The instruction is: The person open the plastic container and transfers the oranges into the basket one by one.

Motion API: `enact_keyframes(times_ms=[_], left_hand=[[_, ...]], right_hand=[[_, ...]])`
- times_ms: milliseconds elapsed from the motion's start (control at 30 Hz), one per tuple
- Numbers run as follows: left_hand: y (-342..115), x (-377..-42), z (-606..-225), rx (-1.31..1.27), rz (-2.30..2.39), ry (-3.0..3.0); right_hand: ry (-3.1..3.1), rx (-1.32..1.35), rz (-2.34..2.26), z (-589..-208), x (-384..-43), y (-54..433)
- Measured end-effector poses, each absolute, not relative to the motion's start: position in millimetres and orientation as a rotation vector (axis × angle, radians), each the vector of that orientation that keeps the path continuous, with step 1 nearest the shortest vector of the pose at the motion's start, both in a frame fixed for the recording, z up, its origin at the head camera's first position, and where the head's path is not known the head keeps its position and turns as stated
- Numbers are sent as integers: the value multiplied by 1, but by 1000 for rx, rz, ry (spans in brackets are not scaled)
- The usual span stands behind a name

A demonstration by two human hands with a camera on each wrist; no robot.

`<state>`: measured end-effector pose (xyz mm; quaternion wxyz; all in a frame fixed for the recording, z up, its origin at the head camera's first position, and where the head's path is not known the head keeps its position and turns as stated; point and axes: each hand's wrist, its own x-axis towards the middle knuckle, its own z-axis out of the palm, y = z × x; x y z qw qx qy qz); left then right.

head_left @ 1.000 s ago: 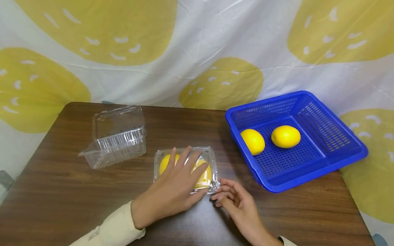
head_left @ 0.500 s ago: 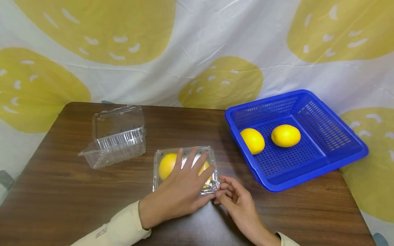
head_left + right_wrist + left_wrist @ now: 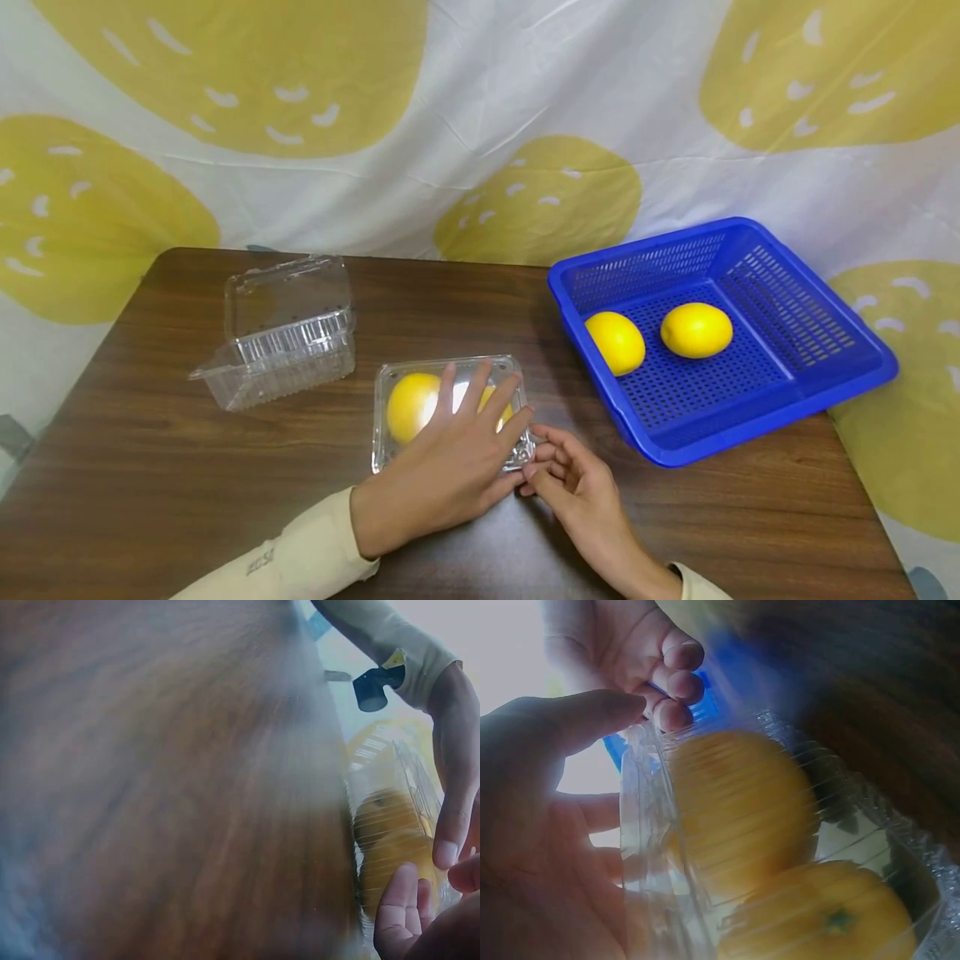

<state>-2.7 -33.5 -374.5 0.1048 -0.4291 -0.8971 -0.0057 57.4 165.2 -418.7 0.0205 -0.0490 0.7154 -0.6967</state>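
Note:
A lidded clear plastic clamshell box lies on the table in front of me with two yellow fruits inside. My left hand rests on its lid, fingers spread and straight, its thumb along the front edge towards the right corner. At that front right corner my right hand has curled fingers and thumb on the box's edge. The left wrist view shows the fruits through ridged plastic; one has a green stem end. In the right wrist view the right fingers lie beside the box.
Back left stands a second clear clamshell box, its lid raised. A blue plastic basket at the right holds two lemons. The brown wooden table meets a white cloth with yellow prints behind.
My left hand has slid right across the lid, uncovering more of the left fruit. My right thumb has moved up to the box's corner. Basket and second box have stayed put.

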Motion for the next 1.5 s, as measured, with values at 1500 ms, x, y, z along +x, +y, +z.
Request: enact_keyframes(times_ms=[1500], left_hand=[[-10,-11,-352,-1366,211,-2667]], right_hand=[[2051,193,-2207,-418,47,154]])
